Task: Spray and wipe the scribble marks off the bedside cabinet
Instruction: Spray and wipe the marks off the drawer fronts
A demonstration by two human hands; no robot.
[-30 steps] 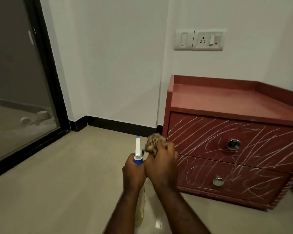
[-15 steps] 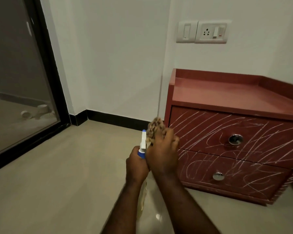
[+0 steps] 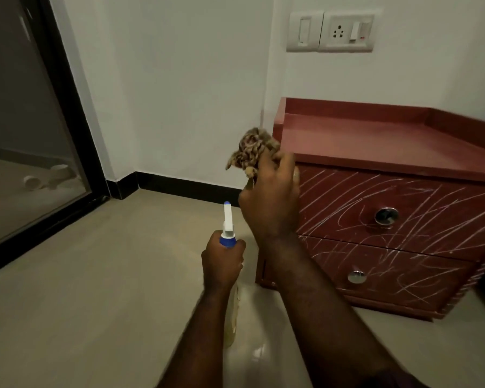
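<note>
Your left hand (image 3: 223, 261): low in the middle of the view, fingers curled round the neck of the spray bottle (image 3: 227, 222), just under its blue collar.
Your right hand (image 3: 272, 203): raised above and to the right of the left one, fingers closed on a bunched cloth (image 3: 249, 152). The fingertips lie in front of the top edge of the upper drawer (image 3: 445, 208).
The spray bottle: upright, its white nozzle with a blue tip pointing up and away from you. Its pale body runs down behind your left wrist.
The cloth: brown and patterned, crumpled into a ball, sticking out above your right hand at the cabinet's front left corner. You cannot tell whether it touches the wood.
The bedside cabinet (image 3: 389, 141): red-brown, on the floor (image 3: 95, 275) against the wall, to the right of both hands, with a raised lip round its top.
The scribble marks (image 3: 328, 208): white lines all across both drawer fronts and down the right edge strip.
The drawers: the upper one and the lower drawer (image 3: 403, 278) are both pushed in. Each carries a round metal knob, the upper knob (image 3: 386, 215) and the lower knob (image 3: 356, 277).
The wall: white, with a switch plate (image 3: 331, 30) above the cabinet and black skirting (image 3: 185, 189) along the bottom.
The glass door (image 3: 25, 135): dark-framed, at the far left.
</note>
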